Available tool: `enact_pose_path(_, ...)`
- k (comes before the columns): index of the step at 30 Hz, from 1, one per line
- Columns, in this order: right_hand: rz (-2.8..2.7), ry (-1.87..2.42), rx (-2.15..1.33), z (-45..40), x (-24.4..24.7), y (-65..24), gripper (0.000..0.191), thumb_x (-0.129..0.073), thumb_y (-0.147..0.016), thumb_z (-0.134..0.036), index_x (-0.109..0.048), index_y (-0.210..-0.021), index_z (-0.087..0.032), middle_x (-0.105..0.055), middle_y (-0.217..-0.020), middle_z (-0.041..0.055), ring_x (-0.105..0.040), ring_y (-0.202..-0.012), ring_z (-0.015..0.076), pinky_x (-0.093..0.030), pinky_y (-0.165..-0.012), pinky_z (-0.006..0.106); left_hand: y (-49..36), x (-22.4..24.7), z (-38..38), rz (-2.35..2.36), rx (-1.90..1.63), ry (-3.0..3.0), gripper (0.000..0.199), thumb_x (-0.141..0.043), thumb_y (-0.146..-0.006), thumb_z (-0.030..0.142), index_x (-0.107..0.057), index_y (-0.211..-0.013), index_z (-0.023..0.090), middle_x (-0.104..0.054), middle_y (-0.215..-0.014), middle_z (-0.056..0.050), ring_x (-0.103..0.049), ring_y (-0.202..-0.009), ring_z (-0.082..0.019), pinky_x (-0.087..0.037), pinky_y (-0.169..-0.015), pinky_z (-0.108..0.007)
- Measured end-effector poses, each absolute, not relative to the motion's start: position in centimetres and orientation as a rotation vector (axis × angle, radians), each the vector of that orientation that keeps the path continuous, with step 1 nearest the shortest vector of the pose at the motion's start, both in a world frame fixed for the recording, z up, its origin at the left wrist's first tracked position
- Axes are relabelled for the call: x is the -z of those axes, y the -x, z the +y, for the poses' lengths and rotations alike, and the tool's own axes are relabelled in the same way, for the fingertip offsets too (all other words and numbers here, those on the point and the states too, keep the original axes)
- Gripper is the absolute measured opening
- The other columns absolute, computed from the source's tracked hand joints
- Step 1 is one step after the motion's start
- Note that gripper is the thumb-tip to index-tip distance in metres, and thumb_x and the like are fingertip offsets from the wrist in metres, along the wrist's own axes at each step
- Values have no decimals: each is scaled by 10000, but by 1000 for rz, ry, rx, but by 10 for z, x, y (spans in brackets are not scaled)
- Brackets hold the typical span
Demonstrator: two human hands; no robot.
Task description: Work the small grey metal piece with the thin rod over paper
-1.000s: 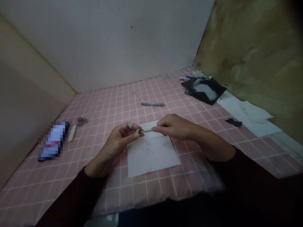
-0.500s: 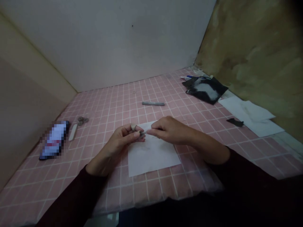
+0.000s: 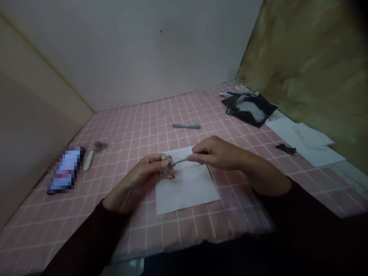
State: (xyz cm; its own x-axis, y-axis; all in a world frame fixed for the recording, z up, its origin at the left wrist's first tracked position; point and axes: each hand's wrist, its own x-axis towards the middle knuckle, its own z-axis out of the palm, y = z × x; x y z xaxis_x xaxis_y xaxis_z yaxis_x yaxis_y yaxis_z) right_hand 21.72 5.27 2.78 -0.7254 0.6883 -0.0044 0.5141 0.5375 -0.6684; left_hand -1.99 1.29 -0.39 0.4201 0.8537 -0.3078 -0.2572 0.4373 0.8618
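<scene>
My left hand [image 3: 152,167] pinches a small round grey piece [image 3: 170,167] between thumb and fingers, above a white sheet of paper [image 3: 186,191]. It looks like a ring with a hole, though its details are blurred. A pale band [image 3: 164,156] is wrapped around one finger of that hand. Closed around the far end of a thin grey stick [image 3: 180,161] is my right hand [image 3: 211,152]. The stick's other tip meets the round piece, and I cannot tell whether it goes inside. Faint dusty marks show on the paper.
Behind the hands lies a grey rod [image 3: 186,125]. To the left are a phone [image 3: 65,170], a pale flat stick [image 3: 89,160] and several small grey rings [image 3: 100,145]. Black dusty sheets [image 3: 251,109], white papers [image 3: 310,143] and a dark scrap [image 3: 285,149] lie right.
My right hand has drawn back to the right, so more of the stick shows. The left hand has turned slightly, bringing the round piece's face into view.
</scene>
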Motion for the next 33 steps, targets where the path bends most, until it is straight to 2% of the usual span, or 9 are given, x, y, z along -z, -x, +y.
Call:
enact_pose_path(7, -2528, 1013, -1011, 54, -28, -215, 445, -529, -944, -348, -413, -555, -165, -350, -522, -51, -325, -532, 73, -213, -585, 289, 19, 3, 13, 830, -800, -848, 202, -834, -737, 235, -748, -859, 99, -724, -722, -37, -668, -612, -110, -560, -675, -225)
enact_pose_path(13, -2465, 1054, -1168, 56, -28, -217, 434, -524, -937, -359, -494, -554, -157, -391, -511, -44, -371, -524, 79, -249, -583, 283, 21, 6, 13, 845, -858, -871, 190, -837, -735, 182, -742, -888, 122, -741, -830, -35, -718, -793, -136, -572, -811, -237)
enact_pose_path(21, -2417, 1158, -1283, 60, -26, -218, 439, -541, -923, -359, -513, -534, -158, -344, -486, -54, -343, -512, 82, -260, -566, 280, 16, -1, 9, 901, -895, -904, 223, -853, -712, 177, -724, -890, 140, -735, -909, -35, -697, -811, -120, -549, -786, -200)
enact_pose_path(25, -2411, 1113, -1351, 58, -25, -214, 448, -513, -945, -356, -491, -542, -160, -358, -498, -54, -346, -507, 77, -261, -562, 276, 16, 2, 10, 860, -921, -918, 225, -846, -716, 161, -718, -901, 152, -735, -867, -22, -696, -777, -111, -546, -757, -189)
enact_pose_path(30, -2413, 1138, -1205, 56, -23, -212, 442, -545, -933, -363, -477, -546, -159, -355, -504, -54, -346, -513, 74, -239, -565, 280, 19, 6, 12, 874, -909, -905, 200, -838, -732, 177, -732, -897, 140, -740, -885, -36, -710, -816, -132, -571, -810, -228)
enact_pose_path(33, -2441, 1053, -1059, 53, -21, -208, 451, -530, -944, -352, -418, -550, -162, -343, -525, -54, -323, -524, 69, -210, -573, 284, 19, 7, 12, 853, -871, -880, 184, -830, -747, 204, -736, -884, 125, -732, -820, -41, -704, -762, -133, -581, -752, -227)
